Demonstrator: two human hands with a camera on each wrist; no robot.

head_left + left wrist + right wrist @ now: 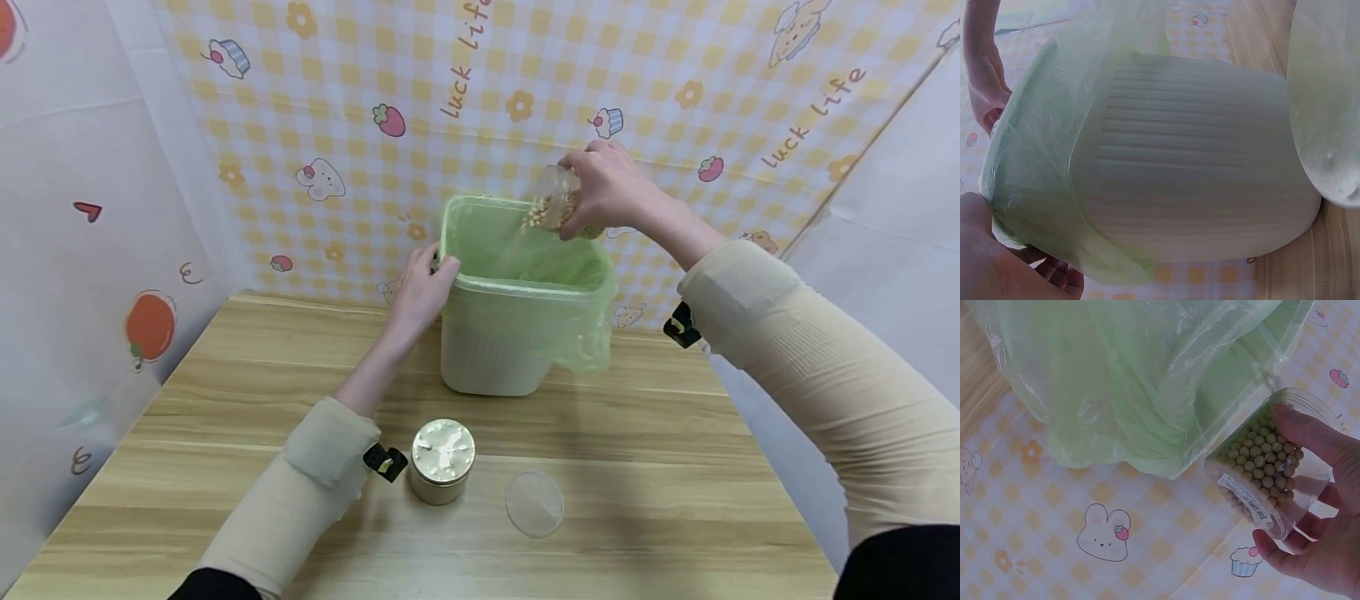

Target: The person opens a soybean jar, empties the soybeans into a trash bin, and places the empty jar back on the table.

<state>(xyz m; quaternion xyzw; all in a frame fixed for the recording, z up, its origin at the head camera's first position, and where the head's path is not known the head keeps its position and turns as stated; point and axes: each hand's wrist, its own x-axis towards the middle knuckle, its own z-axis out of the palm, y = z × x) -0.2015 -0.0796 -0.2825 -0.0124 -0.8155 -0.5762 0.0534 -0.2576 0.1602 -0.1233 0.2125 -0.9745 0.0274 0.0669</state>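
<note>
Left to right. Our left hand [420,287] has thumb and fingers hooked on the bin's left rim, pinching the liner there. Metal tin [442,454] stands upright on the near surface [675,467], untouched. Bin [491,362] is upright at the far side, green liner [517,317] folded over its rim. Clear disc [534,504] lies flat, near, right of the tin. Clear jar [557,182] is tipped mouth-left over the bin's far right, tan beads [534,217] spilling in. Right hand [609,187] has its fingers wrapped round the jar's side.

Handling, our guess: jar stiff, fairly light, slick; hold mid-wall, clear of the mouth. Bin light, could tip; brace at the rim. Liner thin, slippery, could slide or tear.

Views: only right wrist shows the jar's label [1244,497] and the packed beads close up. Left wrist shows bin ribs better. Only head clearly gives us the falling beads and disc.
</note>
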